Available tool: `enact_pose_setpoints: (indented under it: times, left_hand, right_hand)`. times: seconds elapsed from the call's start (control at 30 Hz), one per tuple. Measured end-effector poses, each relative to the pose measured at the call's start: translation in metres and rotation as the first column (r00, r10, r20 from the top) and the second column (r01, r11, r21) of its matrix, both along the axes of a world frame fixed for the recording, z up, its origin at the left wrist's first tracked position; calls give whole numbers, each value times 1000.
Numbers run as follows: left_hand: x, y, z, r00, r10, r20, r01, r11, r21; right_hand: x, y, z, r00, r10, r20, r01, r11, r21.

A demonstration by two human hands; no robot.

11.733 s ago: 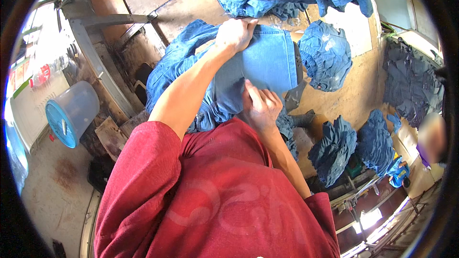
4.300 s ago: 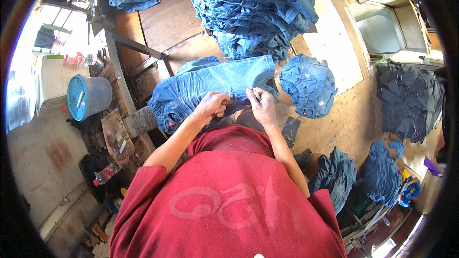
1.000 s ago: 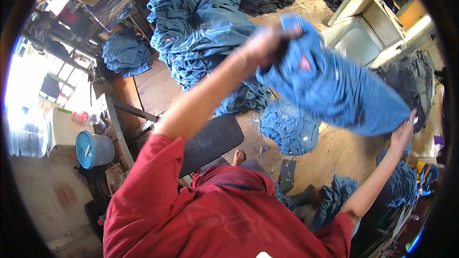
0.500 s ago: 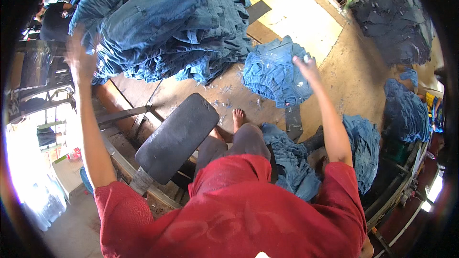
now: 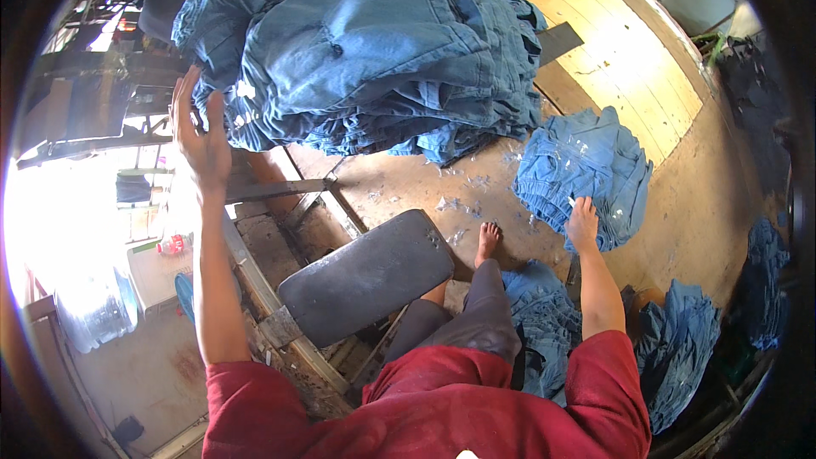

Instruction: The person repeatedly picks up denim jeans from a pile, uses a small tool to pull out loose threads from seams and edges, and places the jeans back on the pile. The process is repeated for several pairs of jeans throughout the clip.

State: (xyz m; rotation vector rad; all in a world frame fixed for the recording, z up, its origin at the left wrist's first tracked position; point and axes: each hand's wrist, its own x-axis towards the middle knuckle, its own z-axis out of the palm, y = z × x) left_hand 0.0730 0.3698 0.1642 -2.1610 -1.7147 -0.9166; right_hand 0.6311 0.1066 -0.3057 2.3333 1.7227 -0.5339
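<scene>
My left hand is raised at the left edge of a tall pile of blue denim garments. Its fingers are stretched out with the thumb apart, and it holds nothing; whether it touches the cloth I cannot tell. Over the near edge of a smaller blue garment bundle with gathered elastic waistbands is my right hand. Its fingers are curled closed, and a small pale thing shows at the fingertips, too small to name.
A dark padded board stands left of my legs on a wooden frame. More blue garments lie in heaps by my right leg and at the lower right. Thread scraps litter the floor around my bare foot.
The whole view has shifted, with the piles now farther right in it. My right hand has come from the small bundle's right side to its near edge. My left hand, blurred before, is sharp now.
</scene>
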Motion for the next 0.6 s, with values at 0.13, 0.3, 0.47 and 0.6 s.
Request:
enact_pose_setpoints:
  times: [0.13, 0.3, 0.47, 0.6]
  left_hand:
    - [51, -80, -15, 967, -31, 254, 13, 997, 72]
    - [147, -174, -74, 827, -154, 541, 443, 770, -459]
    - [236, -214, -125, 565, 17, 825, 809, 186, -557]
    - [297, -203, -157, 523, 262, 811, 841, -2, -542]
  right_hand:
    - [19, 1, 18, 968, -174, -178, 206, 962, 177]
    - [36, 23, 89, 899, -199, -390, 344, 872, 348]
    - [21, 45, 204, 876, -133, -464, 424, 670, 609]
    - [-37, 24, 290, 902, -45, -429, 360, 625, 693]
